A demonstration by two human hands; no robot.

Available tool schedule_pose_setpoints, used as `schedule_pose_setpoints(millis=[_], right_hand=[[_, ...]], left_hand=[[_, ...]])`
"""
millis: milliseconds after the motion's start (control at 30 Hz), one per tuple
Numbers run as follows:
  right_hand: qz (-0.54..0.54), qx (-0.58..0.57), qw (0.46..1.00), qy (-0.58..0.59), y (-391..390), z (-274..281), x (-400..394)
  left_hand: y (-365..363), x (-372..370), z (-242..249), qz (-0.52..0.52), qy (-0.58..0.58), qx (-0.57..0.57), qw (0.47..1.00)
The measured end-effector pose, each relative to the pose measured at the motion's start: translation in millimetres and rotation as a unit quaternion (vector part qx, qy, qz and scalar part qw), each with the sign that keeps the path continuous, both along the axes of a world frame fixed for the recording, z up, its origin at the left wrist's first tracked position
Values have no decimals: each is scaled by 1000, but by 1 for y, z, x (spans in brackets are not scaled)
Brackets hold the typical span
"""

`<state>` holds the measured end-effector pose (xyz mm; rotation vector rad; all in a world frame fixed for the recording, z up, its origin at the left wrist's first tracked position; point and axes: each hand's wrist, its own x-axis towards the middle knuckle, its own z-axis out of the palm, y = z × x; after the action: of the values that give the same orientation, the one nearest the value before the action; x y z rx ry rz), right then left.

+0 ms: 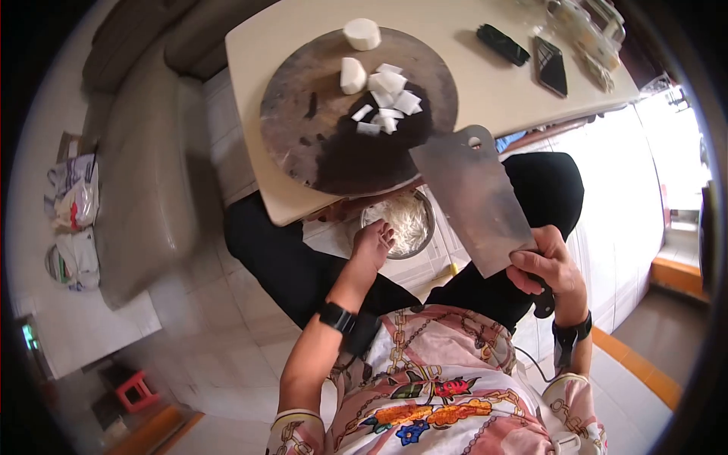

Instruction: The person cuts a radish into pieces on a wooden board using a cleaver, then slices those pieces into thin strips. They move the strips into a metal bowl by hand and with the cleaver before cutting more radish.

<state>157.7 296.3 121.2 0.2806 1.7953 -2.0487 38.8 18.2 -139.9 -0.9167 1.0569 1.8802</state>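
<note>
The right hand (552,267) was closed around the handle of a cleaver (474,199), whose broad blade rose from the fist toward eleven o'clock, its hole-pierced tip overlapping the near edge of the table (485,91). The left hand (373,244) hung loosely at the six o'clock rim of a metal bowl (425,236), fingers half curled and reaching into the pale shredded food (405,220) inside; whether it gripped any of the shreds could not be told. The bowl sat below the table edge, between the person's knees. On the table, at twelve o'clock from the bowl, lay a round cutting board (303,129), wet and dark over its nearer half. White diced pieces (388,102) were heaped near the board's centre, a larger white chunk (352,75) lay just beside them at ten o'clock, and a thick white slice (362,33) rested at the board's far rim. Two phones (550,65) lay well apart from the board, toward two o'clock on the tabletop.
</note>
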Motion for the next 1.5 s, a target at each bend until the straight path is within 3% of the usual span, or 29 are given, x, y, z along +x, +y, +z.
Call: schedule_pose_setpoints(millis=[67,167,567,633,1067,1133,1367,1467,1500], right_hand=[[2,-77,997,-14,4,-7,0],[-13,-97,995,-29,6,-7,0],[-18,-145,989,-21,9,-14,-2],[-8,-148,989,-12,10,-15,-2],[-22,-164,986,-3,11,-18,2],[-22,-154,988,4,11,-19,2],[-27,-144,989,5,11,-18,3],[-26,-139,990,9,11,-18,3],[-27,-144,989,-1,11,-17,2]], left_hand=[[5,-6,-21,-11,-4,-27,1000],[1,-11,-57,-50,-4,-86,995],[6,-5,-23,-36,93,-233,967],[5,-6,-29,-124,158,-284,938],[10,-9,-29,-36,130,-251,959],[8,-9,-25,-90,165,-266,945],[4,-7,-35,-111,222,-290,924],[11,-10,-13,-139,221,-258,930],[12,-11,-10,-181,273,-247,912]])
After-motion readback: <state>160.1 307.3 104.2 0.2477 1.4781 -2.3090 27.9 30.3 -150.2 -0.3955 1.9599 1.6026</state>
